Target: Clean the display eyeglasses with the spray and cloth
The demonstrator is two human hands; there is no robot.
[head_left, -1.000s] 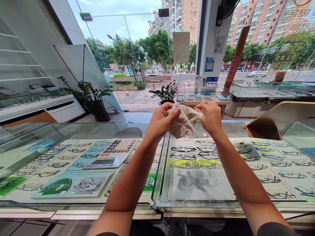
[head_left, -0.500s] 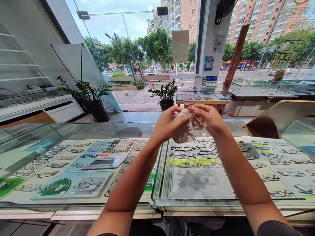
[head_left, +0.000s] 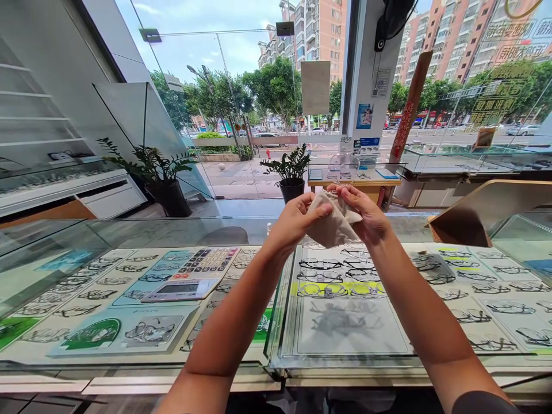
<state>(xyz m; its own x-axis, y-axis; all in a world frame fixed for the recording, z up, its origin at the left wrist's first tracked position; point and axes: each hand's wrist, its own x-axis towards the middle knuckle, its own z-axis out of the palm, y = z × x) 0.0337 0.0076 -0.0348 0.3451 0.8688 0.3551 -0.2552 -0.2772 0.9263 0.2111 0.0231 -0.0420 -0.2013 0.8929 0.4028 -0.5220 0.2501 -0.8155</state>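
Note:
A pale beige cloth is bunched between my hands, above the glass display counter. My left hand is closed on the cloth's left side, its thumb lying across the front. On the other side my right hand pinches the cloth near its top edge. A thin, clear rim, seemingly of eyeglasses, shows just above the fingertips; the rest of it is hidden by the cloth and fingers. Under my hands, rows of glasses lie inside the counter.
A calculator rests on the counter at the left. A wooden-edged stand is at the right. Potted plants stand beyond the counter, before the glass front. More glasses fill the case at the right.
The cloth has swung right and spread, its lower corner now nearer my right wrist. My right hand has turned slightly. The clear rim above the fingers shows less than before.

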